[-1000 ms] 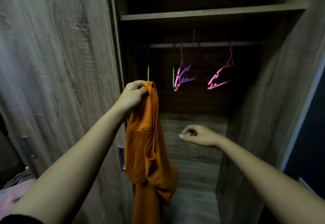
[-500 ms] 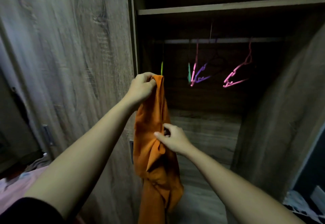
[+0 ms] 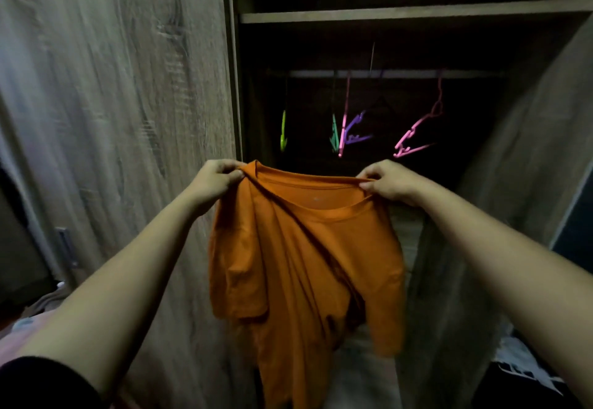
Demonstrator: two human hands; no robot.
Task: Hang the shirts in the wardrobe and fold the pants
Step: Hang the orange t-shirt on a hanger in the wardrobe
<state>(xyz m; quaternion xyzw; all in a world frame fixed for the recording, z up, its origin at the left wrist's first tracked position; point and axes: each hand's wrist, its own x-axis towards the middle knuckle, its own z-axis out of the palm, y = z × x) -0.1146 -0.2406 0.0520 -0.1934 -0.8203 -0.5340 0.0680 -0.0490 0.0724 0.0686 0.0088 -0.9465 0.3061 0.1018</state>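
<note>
Pinching the collar at either end, the left hand and right hand hold the orange shirt spread before the open wardrobe. The rail under the shelf carries hangers (green, purple, pink). The wood-grain door stands left of the dark interior. Pale fabric lies at lower left.

The rail lies bare beyond the rightmost pink hanger.

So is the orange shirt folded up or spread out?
Spread out. The left hand and right hand pinch the shirt at its neckline, held apart, so it hangs open, though creased.
</note>
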